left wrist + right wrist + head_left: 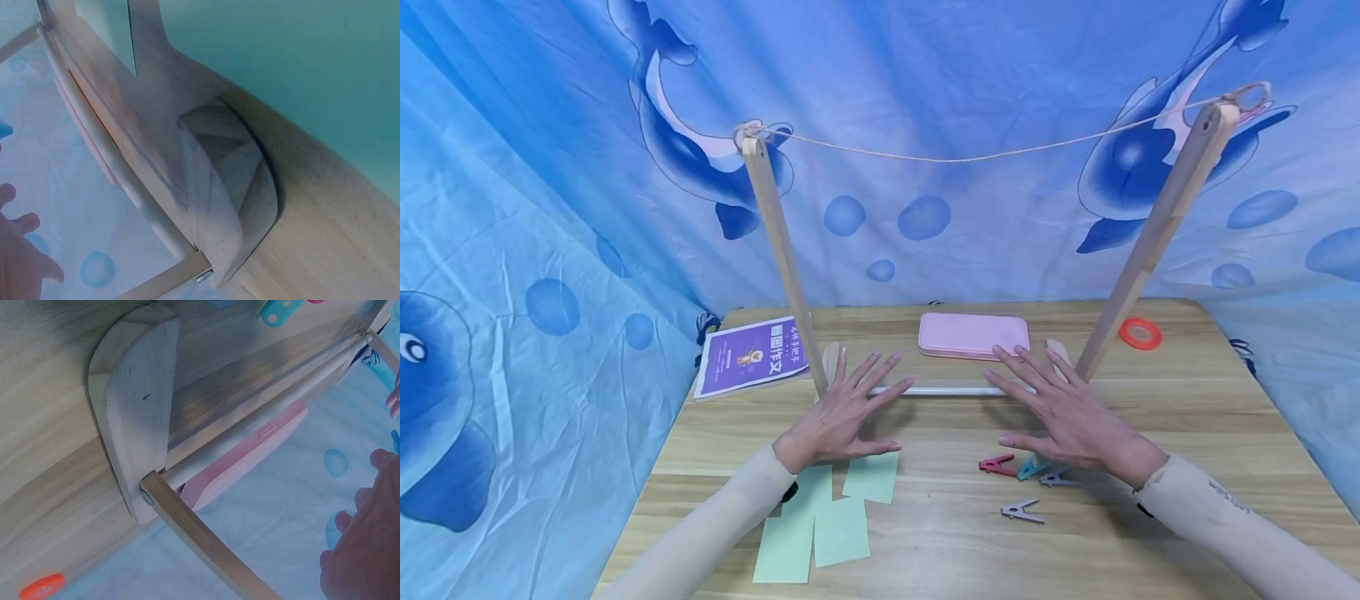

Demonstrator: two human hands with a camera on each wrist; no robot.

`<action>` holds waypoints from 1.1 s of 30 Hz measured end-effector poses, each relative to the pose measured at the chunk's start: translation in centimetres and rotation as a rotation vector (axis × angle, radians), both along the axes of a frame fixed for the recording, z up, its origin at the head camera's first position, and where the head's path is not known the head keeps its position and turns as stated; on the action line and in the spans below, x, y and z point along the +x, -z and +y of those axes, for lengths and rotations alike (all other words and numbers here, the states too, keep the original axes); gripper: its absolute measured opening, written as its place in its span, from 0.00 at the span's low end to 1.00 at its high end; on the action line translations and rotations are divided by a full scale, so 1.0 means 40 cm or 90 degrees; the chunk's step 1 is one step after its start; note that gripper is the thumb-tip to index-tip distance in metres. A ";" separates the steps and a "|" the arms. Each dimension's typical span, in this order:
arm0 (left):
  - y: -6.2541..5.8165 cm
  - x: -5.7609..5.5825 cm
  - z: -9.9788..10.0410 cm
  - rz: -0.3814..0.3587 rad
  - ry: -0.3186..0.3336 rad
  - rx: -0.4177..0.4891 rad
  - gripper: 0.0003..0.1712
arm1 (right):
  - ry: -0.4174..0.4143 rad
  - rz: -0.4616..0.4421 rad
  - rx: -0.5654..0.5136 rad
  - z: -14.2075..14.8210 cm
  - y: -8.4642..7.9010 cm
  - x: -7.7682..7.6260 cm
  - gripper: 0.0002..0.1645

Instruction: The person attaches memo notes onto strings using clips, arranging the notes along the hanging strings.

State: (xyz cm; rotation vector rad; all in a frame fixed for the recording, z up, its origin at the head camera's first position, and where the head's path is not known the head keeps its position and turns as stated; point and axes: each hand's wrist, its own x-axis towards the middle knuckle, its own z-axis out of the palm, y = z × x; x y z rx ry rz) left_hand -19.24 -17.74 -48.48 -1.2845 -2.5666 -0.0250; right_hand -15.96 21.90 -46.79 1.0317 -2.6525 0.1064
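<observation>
My left hand (841, 418) and right hand (1075, 423) are spread with fingers straight, one toward each end of a wooden stand. Neither holds anything. Two wooden posts, left (781, 250) and right (1161, 225), lean outward and carry a sagging twine (955, 159) between their tops. A white rod (955, 391) joins them low down. Both wrist views show a wooden foot of the stand, left (219, 187) and right (140, 406). Below my right hand lie several clothespins, among them a red clothespin (997, 465) and a grey clothespin (1022, 511). Several pale green paper squares (841, 532) lie below my left hand.
A pink case (970, 333) lies behind the rod. At the back left is a purple booklet (748, 357), near the left post. An orange-red roll of tape (1140, 333) sits right of the right post. A blue curtain with dolphins (880, 75) hangs behind the wooden table (1210, 433).
</observation>
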 end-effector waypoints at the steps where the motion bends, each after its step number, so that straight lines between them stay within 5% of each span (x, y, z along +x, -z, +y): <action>1: 0.001 0.000 -0.001 -0.002 -0.001 0.000 0.56 | 0.001 0.001 -0.001 0.001 0.001 0.000 0.58; 12: -0.003 0.009 -0.014 -0.073 0.011 0.065 0.55 | 0.011 -0.006 -0.014 0.014 0.007 0.005 0.58; 18: -0.024 0.014 -0.030 -0.142 0.013 0.176 0.51 | 0.032 -0.062 -0.064 0.026 -0.002 0.009 0.57; 24: -0.030 0.019 -0.048 -0.210 -0.029 0.236 0.43 | 0.068 -0.138 -0.134 0.044 -0.006 0.018 0.54; 29: -0.022 0.026 -0.062 -0.299 -0.036 0.238 0.23 | 0.103 -0.207 -0.175 0.057 0.001 0.032 0.50; 33: -0.014 0.035 -0.070 -0.370 -0.058 0.189 0.19 | 0.121 -0.235 -0.199 0.064 0.009 0.041 0.44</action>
